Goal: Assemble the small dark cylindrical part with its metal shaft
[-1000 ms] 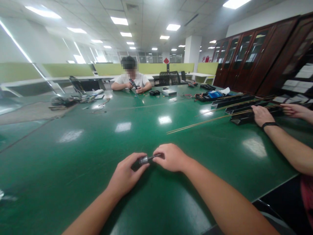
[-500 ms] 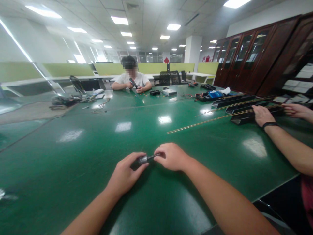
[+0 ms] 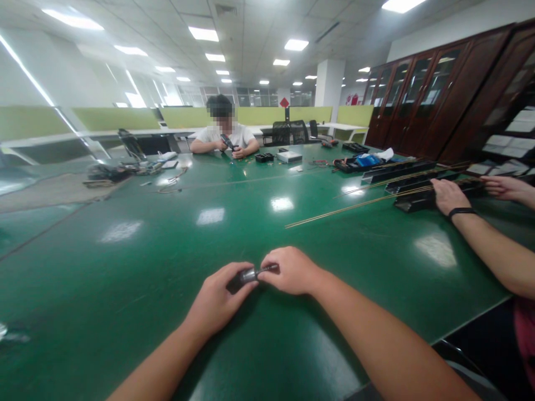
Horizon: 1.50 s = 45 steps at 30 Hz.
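Observation:
My left hand is closed around a small silver metal cylinder, thumb on the near side and fingers on the far side. Its left end is dark and partly hidden in my palm. From the cylinder's right end a thin dark rod, which looks ridged, points right and slightly away from me. My right hand pinches this rod between thumb and forefinger, close beside the cylinder. Both hands are low over the green tabletop. The exact kind of part is too small to make out.
Thin brass-coloured rods lie across black channel pieces at right, where another person's hand rests. Across the table sits a person in white holding a dark tool. A black tray with blue items stands farther back.
My right thumb and fingertips have shifted left along the rod, nearer the cylinder. The cylinder and my left hand have moved slightly right and toward me.

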{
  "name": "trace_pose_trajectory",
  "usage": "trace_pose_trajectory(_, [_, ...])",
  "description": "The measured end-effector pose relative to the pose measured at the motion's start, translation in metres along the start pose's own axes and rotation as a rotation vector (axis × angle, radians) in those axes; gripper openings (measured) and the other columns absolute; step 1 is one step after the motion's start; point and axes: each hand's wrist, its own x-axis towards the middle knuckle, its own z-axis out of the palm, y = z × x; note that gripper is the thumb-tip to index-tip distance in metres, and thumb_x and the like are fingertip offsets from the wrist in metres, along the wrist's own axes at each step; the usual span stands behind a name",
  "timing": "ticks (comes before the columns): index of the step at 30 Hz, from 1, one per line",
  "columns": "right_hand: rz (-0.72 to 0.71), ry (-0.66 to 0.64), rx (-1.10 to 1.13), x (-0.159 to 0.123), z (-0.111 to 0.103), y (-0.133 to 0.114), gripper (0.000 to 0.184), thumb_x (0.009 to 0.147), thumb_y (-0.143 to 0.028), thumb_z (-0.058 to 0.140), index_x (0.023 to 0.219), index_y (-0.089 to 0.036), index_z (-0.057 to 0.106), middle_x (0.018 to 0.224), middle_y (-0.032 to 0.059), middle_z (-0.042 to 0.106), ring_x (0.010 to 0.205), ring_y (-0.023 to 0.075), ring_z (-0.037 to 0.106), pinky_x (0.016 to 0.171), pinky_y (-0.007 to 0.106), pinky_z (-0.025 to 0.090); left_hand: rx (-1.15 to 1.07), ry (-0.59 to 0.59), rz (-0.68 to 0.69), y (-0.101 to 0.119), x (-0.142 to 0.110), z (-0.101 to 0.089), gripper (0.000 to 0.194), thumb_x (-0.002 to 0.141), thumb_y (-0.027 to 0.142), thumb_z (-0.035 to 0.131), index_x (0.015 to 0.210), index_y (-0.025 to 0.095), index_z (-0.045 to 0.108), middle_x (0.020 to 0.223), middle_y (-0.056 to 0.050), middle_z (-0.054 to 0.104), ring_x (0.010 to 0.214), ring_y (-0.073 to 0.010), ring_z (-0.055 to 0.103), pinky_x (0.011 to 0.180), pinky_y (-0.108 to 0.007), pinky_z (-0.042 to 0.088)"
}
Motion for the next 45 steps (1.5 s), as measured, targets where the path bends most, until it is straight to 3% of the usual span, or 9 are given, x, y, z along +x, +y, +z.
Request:
trace_pose_trajectory(9, [-0.024,-0.010,0.024,0.001,0.002,0.000,0.021,0.088,-0.037,0.063,0.094,-0.021,0.075,0.093,0.0042,0.075,0.085,0.0183,0.066,0.074,0.027,0.045,-0.003,-0.015,-0.003,-0.001,-0.002,0.001,0.034,0.088,0.047,0.062,0.111,0.023,0.067,0.107,-0.006,0.072,0.095,-0.0217,0.069,0.090,-0.035,0.057])
trace_pose_trajectory(16, [-0.040,-0.032,0.019,0.000,0.000,-0.001,0.017,0.084,-0.026,0.064,0.097,-0.020,0.074,0.092,0.0045,0.074,0.082,0.0184,0.065,0.073,0.027,0.045,-0.004,-0.006,0.001,-0.001,0.000,0.001,0.034,0.088,0.046,0.062,0.110,0.022,0.068,0.106,-0.008,0.072,0.093,-0.0225,0.069,0.089,-0.037,0.058])
trace_pose_trajectory(28, [-0.057,-0.006,0.017,0.000,0.000,-0.001,0.016,0.083,-0.028,0.065,0.094,-0.020,0.073,0.091,0.0044,0.074,0.082,0.0186,0.066,0.073,0.027,0.046,-0.003,-0.058,0.036,-0.001,-0.003,0.001,0.035,0.092,0.042,0.058,0.123,0.027,0.062,0.114,-0.005,0.067,0.103,-0.0205,0.064,0.092,-0.032,0.054])
trace_pose_trajectory(39, [-0.058,0.044,0.005,0.001,-0.001,0.005,0.018,0.088,-0.032,0.064,0.095,-0.020,0.075,0.090,0.0042,0.074,0.081,0.0175,0.065,0.073,0.027,0.045,0.039,-0.070,0.026,-0.003,0.000,-0.005,0.034,0.094,0.045,0.054,0.121,0.027,0.062,0.114,-0.003,0.065,0.104,-0.0185,0.062,0.094,-0.030,0.050])
trace_pose_trajectory(42, [-0.044,0.074,0.016,0.002,-0.005,0.010,0.016,0.086,-0.031,0.066,0.092,-0.020,0.075,0.086,0.0036,0.073,0.077,0.0161,0.063,0.070,0.026,0.044,0.088,-0.065,-0.013,-0.006,-0.001,-0.010,0.039,0.093,0.050,0.051,0.122,0.026,0.062,0.117,-0.004,0.065,0.108,-0.0206,0.061,0.099,-0.034,0.049])
trace_pose_trajectory(45, [-0.009,0.146,0.062,0.002,-0.012,0.017,0.015,0.086,-0.031,0.067,0.090,-0.019,0.075,0.086,0.0032,0.073,0.076,0.0150,0.063,0.071,0.025,0.044,0.173,0.008,-0.094,-0.009,-0.002,-0.028,0.049,0.089,0.059,0.049,0.119,0.022,0.063,0.117,-0.007,0.066,0.108,-0.0255,0.062,0.103,-0.040,0.047])
